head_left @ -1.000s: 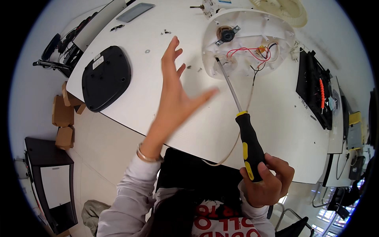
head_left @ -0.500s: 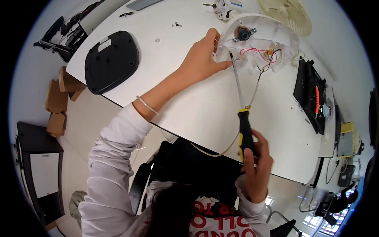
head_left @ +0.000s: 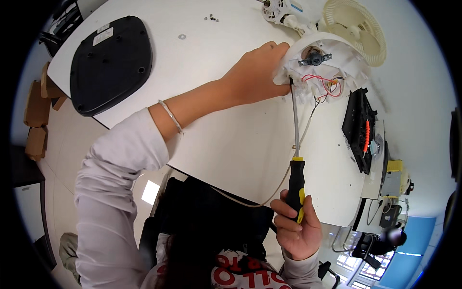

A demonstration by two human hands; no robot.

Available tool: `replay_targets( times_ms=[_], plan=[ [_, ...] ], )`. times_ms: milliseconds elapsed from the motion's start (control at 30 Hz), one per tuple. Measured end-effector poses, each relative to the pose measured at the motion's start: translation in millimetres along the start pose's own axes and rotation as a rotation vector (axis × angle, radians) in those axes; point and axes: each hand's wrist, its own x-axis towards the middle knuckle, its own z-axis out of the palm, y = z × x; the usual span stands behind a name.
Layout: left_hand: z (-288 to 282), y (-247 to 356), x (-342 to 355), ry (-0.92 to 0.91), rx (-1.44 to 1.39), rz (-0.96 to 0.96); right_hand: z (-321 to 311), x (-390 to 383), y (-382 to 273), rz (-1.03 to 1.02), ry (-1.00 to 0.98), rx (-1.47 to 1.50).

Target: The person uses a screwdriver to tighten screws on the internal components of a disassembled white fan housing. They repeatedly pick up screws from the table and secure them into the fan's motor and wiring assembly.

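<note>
My left hand (head_left: 255, 74) grips the left side of a white plastic housing (head_left: 353, 62), its fingertips partly hidden. Inside are a black metal-bracketed part (head_left: 315, 59) and red and dark wires (head_left: 327, 84); a pale cable (head_left: 279, 188) runs down from them and over the table edge. My right hand (head_left: 296, 226) holds a black-and-yellow screwdriver (head_left: 297, 176) by its handle, its shaft pointing up to the housing's lower left, where the tip rests at a hole.
On the white table (head_left: 231, 139) lie a black base plate (head_left: 108, 72) at left, small screws (head_left: 211, 19), a washer (head_left: 182, 36), a motor (head_left: 276, 13), a cream fan part (head_left: 351, 26) and an open black tool case (head_left: 356, 130). Cardboard boxes (head_left: 36, 103) stand beyond the left edge.
My left hand moved forward and right from open in the air to gripping the housing. My right hand shifted its grip on the screwdriver, now more upright. The view has shifted too.
</note>
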Motion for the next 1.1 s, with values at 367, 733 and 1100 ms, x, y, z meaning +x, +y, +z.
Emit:
replay_targets(
  times_ms=[367, 733, 1100],
  plan=[
    [-6, -2, -3, -0.005, -0.003, -0.010, 8, 22, 15, 0.084, 0.087, 0.129],
    [6, -9, -11, 0.053, -0.082, 0.000, -13, 16, 5, 0.105, -0.107, 0.300],
    [9, -10, -11, 0.108, -0.074, 0.042, -7, 23, 12, -0.041, 0.012, 0.191]
  ],
)
